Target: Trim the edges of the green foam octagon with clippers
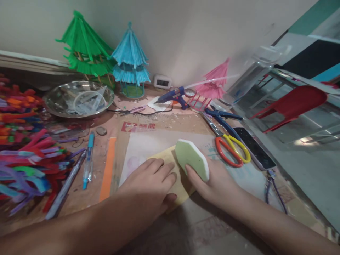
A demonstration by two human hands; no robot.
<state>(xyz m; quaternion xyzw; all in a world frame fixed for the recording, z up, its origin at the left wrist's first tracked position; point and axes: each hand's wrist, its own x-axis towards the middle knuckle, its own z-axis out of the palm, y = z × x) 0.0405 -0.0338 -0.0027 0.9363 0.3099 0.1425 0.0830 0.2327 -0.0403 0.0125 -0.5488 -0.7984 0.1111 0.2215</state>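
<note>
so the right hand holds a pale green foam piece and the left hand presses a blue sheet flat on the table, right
Not quite: the sheet under the left hand is yellow, not blue, as the head view shows. The right hand does hold the pale green foam piece.

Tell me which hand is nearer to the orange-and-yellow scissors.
Right. The right hand, holding a green foam piece, lies just beside the scissors, to their lower left. The left hand presses flat on the yellow sheet, farther left.
</note>
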